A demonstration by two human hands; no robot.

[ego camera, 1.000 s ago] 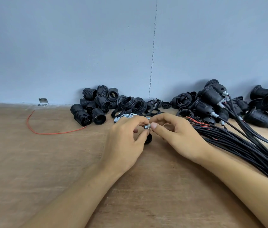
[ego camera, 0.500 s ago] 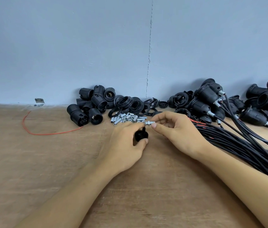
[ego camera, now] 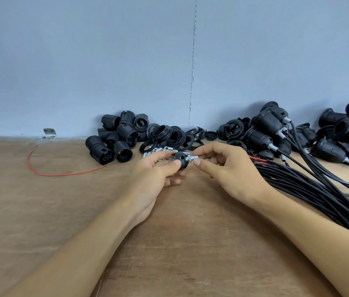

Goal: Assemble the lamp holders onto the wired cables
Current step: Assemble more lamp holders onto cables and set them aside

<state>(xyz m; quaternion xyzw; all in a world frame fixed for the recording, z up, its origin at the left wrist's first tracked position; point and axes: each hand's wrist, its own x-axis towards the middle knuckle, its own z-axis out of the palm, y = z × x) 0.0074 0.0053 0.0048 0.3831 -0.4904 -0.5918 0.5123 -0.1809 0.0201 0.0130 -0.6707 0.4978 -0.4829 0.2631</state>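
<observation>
Head view: I see the black cap (ego camera: 182, 159) just above the tabletop (ego camera: 62, 211), pinched in the left hand (ego camera: 154, 176); the right hand (ego camera: 227, 170) pinches the metal nipple (ego camera: 191, 157) sticking from it. Behind lie loose nipples (ego camera: 158, 150) and rings (ego camera: 169, 136), holders (ego camera: 113, 144) to the left, cables (ego camera: 308, 185) to the right
</observation>
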